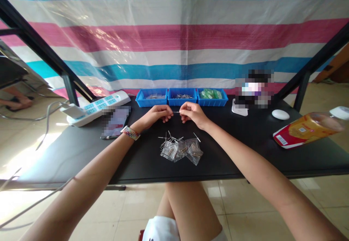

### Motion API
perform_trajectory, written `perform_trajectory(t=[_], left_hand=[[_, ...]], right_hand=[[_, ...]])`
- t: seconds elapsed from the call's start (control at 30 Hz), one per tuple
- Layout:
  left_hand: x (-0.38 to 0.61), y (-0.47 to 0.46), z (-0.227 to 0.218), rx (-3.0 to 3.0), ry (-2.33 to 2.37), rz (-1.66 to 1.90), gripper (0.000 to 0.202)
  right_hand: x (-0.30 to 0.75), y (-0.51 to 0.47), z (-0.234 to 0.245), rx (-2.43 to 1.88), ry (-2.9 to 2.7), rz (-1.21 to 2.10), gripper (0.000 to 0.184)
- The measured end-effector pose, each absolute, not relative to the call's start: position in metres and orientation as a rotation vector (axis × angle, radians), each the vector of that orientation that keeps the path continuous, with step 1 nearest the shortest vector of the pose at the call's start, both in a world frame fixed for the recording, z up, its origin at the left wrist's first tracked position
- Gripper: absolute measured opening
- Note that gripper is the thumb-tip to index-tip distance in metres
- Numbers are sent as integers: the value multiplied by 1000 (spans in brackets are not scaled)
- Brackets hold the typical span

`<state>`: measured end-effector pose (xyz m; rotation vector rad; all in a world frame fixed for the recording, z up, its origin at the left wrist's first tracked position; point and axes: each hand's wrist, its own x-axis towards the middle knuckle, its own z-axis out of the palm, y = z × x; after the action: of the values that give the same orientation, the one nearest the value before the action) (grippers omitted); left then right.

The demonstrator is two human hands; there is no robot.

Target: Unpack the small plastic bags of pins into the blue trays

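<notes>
Bare knees under the black tabletop (81, 153); clear plastic sachets of metal pins (181, 150) heaped within reach; beyond, left hand (158, 115) and right hand (192, 113) together, fingertips pinching one thin metal pin (176, 112) before three blue plastic trays (182, 97).

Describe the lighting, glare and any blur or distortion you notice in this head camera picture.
Head view: sunlight washes out the floor at the lower left; glare streaks the clear plastic sheet over the striped tarp; wide-angle bending bows the forearms outward; two patches are pixelated, by the left hand and behind the right hand.
</notes>
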<state>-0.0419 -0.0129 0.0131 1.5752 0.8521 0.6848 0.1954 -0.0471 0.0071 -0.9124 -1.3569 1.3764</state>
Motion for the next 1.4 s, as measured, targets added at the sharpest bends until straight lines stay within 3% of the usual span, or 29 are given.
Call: perform_trajectory(t=[0.23,0.57,0.97,1.4], left_hand=[[-38,-16,19,1556,896,685,42],[-37,-15,16,1605,884,722,42],[-35,-16,17,1618,870,762,39],[-34,-23,26,1427,861,767,35]], right_hand=[[190,-46,2,-866,-1305,1350,35],[190,-46,2,-872,-1253,1384,26],[190,-46,3,-860,-1253,1419,34],[207,-27,10,-881,-933,1058,27]])
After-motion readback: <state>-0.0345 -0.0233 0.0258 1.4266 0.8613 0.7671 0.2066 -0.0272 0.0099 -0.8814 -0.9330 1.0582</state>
